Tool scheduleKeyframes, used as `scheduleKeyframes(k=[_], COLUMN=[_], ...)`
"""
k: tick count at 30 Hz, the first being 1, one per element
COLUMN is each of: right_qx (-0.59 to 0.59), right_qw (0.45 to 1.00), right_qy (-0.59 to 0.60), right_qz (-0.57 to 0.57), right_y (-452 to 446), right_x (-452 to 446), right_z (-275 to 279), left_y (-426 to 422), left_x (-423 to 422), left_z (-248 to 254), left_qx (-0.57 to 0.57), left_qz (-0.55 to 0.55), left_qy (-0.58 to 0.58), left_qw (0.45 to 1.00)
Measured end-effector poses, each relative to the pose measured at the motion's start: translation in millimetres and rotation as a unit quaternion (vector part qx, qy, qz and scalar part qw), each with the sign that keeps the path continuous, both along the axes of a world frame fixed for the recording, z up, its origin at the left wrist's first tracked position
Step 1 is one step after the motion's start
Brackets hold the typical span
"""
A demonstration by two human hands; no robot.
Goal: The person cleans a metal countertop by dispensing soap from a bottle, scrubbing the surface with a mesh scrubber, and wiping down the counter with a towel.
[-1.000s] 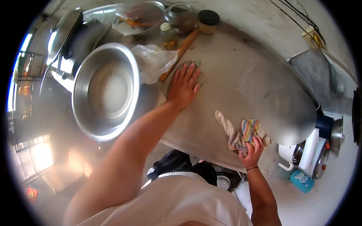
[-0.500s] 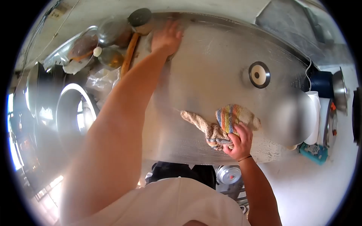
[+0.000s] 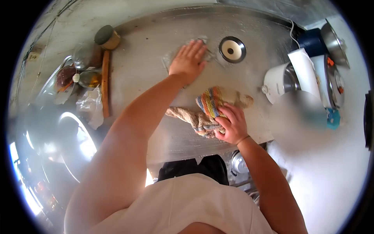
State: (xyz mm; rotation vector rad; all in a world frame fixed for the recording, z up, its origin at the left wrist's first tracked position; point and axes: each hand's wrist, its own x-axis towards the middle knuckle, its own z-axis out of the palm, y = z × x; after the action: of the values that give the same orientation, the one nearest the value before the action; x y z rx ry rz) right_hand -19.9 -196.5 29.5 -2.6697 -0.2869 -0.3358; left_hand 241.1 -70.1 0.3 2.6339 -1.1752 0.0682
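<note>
My left hand (image 3: pixel 189 60) lies flat on the metal tabletop (image 3: pixel 136 66), fingers stretched out. Under it is a thin, crumpled, greyish sheet (image 3: pixel 166 60), cloth or plastic, I cannot tell which; most of it is covered by the palm. To the right of that hand sits a round cream piece with a black rim and dark centre (image 3: pixel 232 50). Nearer to me, my right hand (image 3: pixel 233 124) has its fingers curled onto a bunched striped towel (image 3: pixel 210 102), with a beige twisted end stretching left.
Along the left edge are a wooden stick (image 3: pixel 105 84), a dark-lidded jar (image 3: pixel 108 37), a bottle (image 3: pixel 90 79) and a plastic bag (image 3: pixel 90 106). At right stand a white cooker (image 3: pixel 277 82), a paper roll (image 3: pixel 304 72) and a metal bowl (image 3: pixel 335 43).
My left hand has swept from the table's far left edge rightward, near the black-rimmed round piece. The right hand stays on the towel. The whole view has shifted.
</note>
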Motion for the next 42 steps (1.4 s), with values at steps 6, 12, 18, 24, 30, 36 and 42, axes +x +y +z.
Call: scheduleKeyframes(k=[6,12,18,24,30,36,42], right_qx=[0.0,0.027,0.009,0.028,0.049,0.074,0.082], right_qw=[1.0,0.999,0.996,0.997,0.996,0.995,0.994], right_qy=[-0.013,-0.01,0.022,0.013,0.008,-0.013,-0.002], right_qz=[0.005,0.029,0.091,0.076,0.068,0.07,0.077], right_y=[-1.2,-6.0,-67.7,-83.2,-83.2,-85.8,-85.9], right_x=[0.3,-9.5,-71.6,-83.8,-84.5,-86.0,-85.0], right_z=[-0.7,0.6,8.2,-4.3,0.3,-2.3,-5.4], left_y=[19.6,93.4,26.8,-110.9,-114.4,-16.2,-91.2], left_x=[-75.8,-120.0,-126.1,-79.4,-94.6,-153.8,-100.3], left_z=[11.1,23.2,16.5,-1.0,1.1,33.9,13.4], left_qx=[0.029,0.089,0.05,0.02,0.058,0.163,0.077], left_qz=[-0.212,-0.169,-0.189,-0.173,-0.142,-0.19,-0.149], left_qy=[0.041,0.091,0.084,0.031,0.004,0.114,0.053], left_qw=[0.976,0.977,0.977,0.984,0.988,0.961,0.985])
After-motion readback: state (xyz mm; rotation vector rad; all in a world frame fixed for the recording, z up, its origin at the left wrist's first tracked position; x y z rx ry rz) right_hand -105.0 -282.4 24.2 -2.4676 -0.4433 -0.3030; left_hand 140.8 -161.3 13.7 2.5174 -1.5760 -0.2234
